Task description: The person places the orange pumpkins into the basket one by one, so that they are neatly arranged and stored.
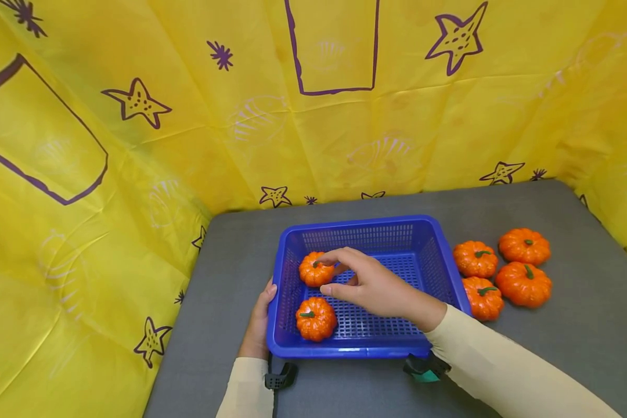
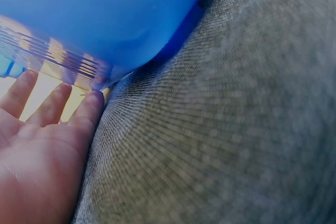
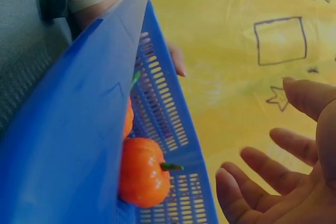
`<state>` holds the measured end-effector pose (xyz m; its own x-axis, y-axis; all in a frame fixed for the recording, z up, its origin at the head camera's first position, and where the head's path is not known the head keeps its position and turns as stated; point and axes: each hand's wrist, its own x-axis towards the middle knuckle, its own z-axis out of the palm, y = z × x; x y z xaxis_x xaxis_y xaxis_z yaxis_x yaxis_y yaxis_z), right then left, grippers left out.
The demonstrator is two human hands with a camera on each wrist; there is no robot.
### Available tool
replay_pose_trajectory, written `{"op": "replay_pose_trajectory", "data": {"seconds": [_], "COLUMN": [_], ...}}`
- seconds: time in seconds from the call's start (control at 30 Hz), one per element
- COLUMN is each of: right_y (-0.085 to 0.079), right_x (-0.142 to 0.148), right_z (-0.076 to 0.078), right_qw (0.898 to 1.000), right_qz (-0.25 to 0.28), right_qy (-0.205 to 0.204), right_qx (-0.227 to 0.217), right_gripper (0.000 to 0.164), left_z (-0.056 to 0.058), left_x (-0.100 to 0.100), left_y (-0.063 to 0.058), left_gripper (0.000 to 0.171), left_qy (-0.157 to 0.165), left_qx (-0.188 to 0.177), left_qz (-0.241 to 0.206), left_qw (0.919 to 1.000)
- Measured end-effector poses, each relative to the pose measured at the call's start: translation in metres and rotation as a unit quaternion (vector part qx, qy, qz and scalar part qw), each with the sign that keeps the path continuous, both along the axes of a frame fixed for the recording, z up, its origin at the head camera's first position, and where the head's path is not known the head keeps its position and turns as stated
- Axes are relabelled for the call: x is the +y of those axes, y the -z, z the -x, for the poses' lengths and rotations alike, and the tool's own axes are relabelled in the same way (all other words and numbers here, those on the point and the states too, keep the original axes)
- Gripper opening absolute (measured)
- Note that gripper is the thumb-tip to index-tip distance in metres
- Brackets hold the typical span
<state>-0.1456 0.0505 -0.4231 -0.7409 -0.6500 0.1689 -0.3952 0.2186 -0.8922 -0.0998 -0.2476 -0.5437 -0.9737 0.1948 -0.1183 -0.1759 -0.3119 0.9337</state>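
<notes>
A blue plastic basket (image 1: pixel 368 352) with slotted walls stands on the grey table, holding two small orange pumpkins. Toward the back left of it lies one pumpkin (image 1: pixel 312 270); another pumpkin (image 1: pixel 316 320) lies at the front left. My right hand (image 1: pixel 373 284) hovers over the basket, fingers spread and loosely bent, fingertips overlapping the back pumpkin in the head view. Nothing is between the fingers of that hand (image 3: pixel 283 171) in the right wrist view. Against the basket's left outer side rests my left hand (image 1: pixel 258 319). Its fairly straight fingers (image 2: pixel 86 111) touch the slotted wall.
Several more orange pumpkins (image 1: pixel 524 284) sit together on the grey cloth-covered table (image 1: pixel 224 255), just right of the basket. A yellow curtain (image 1: pixel 313 145) with purple starfish drawings hangs behind and at both sides. Each wrist wears a black strap (image 1: pixel 281 377).
</notes>
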Motion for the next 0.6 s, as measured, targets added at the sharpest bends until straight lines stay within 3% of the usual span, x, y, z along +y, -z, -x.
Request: {"op": "replay_pose_trajectory", "data": {"seconds": [0.6], "right_y": [-0.003], "right_x": [0.029], "right_z": [0.002], "right_qw": [0.999], "right_qz": [0.028], "right_qy": [0.043], "right_qx": [-0.008], "right_gripper": [0.05], "left_z": [0.001], "left_x": [-0.001], "left_y": [0.003], "left_gripper": [0.074], "left_qy": [-0.01], "left_qx": [-0.011], "left_qz": [0.001], "left_qw": [0.9999]}}
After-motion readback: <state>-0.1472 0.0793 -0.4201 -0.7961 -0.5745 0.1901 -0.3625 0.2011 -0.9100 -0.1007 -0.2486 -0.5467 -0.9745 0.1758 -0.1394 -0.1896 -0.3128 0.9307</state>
